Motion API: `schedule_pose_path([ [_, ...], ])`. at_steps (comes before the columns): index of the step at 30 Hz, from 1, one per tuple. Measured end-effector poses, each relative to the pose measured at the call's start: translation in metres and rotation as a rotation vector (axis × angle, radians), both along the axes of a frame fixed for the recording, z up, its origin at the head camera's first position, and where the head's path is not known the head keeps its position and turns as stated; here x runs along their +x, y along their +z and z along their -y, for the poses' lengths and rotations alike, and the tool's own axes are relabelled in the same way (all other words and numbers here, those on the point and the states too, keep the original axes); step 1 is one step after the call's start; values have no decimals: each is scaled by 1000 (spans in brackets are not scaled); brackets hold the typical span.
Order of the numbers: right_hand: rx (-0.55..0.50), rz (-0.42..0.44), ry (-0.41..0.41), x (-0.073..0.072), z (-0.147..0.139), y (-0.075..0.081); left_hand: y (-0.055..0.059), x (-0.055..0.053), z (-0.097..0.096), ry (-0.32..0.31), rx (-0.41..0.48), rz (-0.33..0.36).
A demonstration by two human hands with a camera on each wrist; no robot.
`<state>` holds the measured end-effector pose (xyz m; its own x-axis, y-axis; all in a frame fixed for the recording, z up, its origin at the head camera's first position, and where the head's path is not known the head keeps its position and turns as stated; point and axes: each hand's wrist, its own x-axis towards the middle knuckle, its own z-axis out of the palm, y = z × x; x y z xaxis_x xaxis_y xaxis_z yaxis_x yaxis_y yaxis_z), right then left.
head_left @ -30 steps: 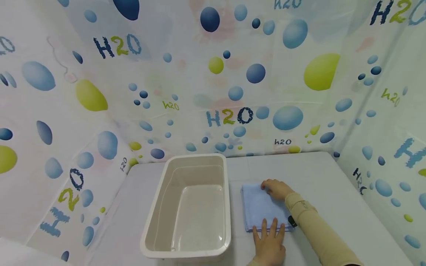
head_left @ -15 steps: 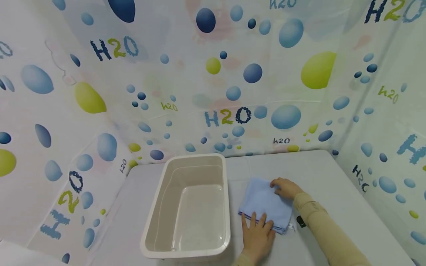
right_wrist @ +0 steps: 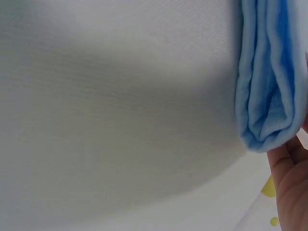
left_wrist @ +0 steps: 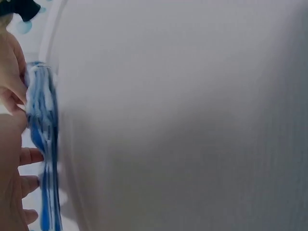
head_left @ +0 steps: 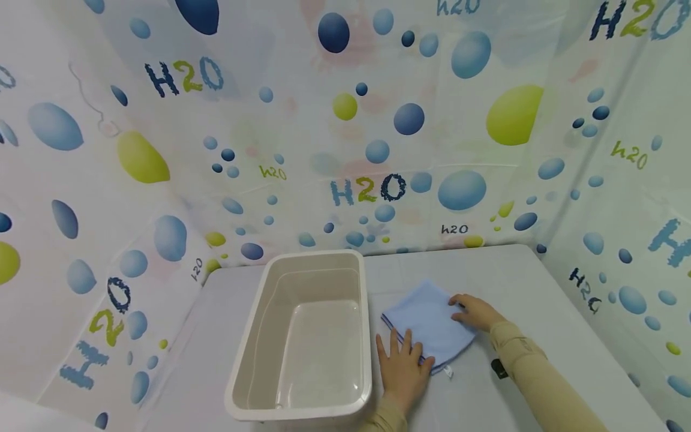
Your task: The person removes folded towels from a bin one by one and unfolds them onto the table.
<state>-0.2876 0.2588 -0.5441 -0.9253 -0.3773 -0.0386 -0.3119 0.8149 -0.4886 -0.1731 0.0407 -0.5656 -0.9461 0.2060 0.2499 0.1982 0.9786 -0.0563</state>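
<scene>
A folded light blue towel point(head_left: 426, 318) lies turned at an angle on the white table, right of the basin. Its layered front edge faces the basin's lower right corner, and a small white tag point(head_left: 448, 372) sticks out at the near corner. My left hand point(head_left: 403, 367) rests with spread fingers on that front edge. Over the towel's right side lies my right hand point(head_left: 475, 311), its bent fingertips touching the top. The right wrist view shows the towel's thick rolled fold point(right_wrist: 269, 86) beside the right hand's fingers point(right_wrist: 284, 168). In the left wrist view, fingers point(left_wrist: 30, 185) lie against the stacked layers point(left_wrist: 47, 130).
A large cream basin point(head_left: 366, 336) stands left of the towel, close to my left hand. A small black device point(head_left: 499, 368) shows under the right sleeve. The table point(head_left: 518, 276) meets walls point(head_left: 291, 126) of patterned sheeting at the back and sides.
The towel has turned clockwise on the table, its front left corner swinging away from me. My left hand has slid left and forward with the front edge; the right hand has moved right.
</scene>
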Motion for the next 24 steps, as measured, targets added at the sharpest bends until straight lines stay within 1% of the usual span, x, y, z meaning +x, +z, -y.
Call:
schedule_pose_path([
  [7,-27,31,-67,8,-1,-5,-4,-10,4,44,-2,-15],
  [11,-33,21,-84,12,2,-6,-4,-14,6,74,-11,-16],
  [19,8,-15,-112,22,12,-5,-7,-21,7,118,-50,-90],
  [22,32,-12,-128,24,15,-6,-9,-24,7,137,-60,-88],
  [24,50,-16,-138,25,16,-5,-9,-25,7,137,-55,-80],
])
